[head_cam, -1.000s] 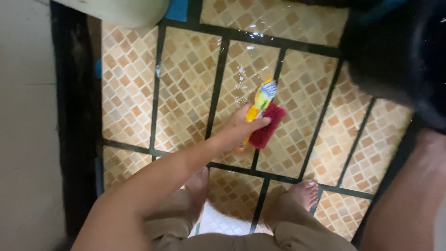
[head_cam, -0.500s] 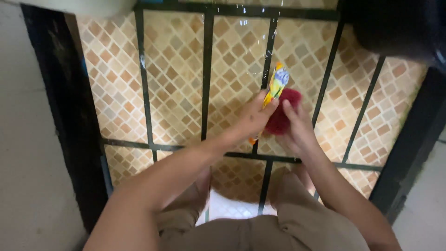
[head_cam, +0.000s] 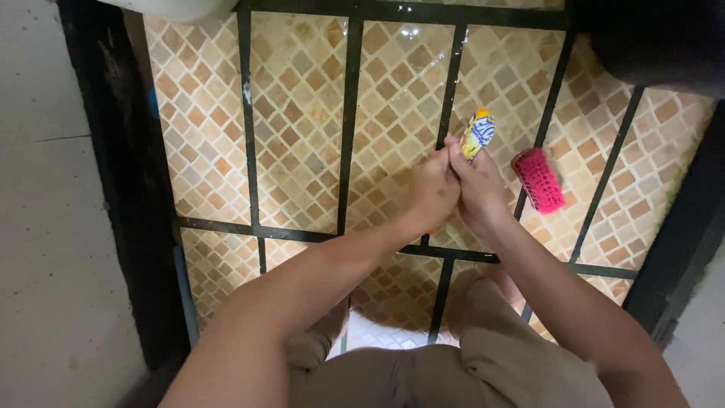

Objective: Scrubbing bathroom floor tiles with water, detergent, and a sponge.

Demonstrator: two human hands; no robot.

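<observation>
The wet floor of tan and cream diamond-pattern tiles with dark grout bands [head_cam: 302, 113] fills the view, a pale rounded basin edge [head_cam: 174, 7] at the top left. Both forearms reach out over it and meet near the middle. The left hand [head_cam: 432, 189] and the right hand [head_cam: 477, 189] are touching, each grip closed around the lower part of a small yellow, blue and white plastic sachet [head_cam: 477, 134], whose long axis runs up and away from the fingers. A pink bristly scrubbing brush [head_cam: 538, 180] lies free on the tiles just beside the right hand, on its outer side, so the right hand is the nearer one.
</observation>
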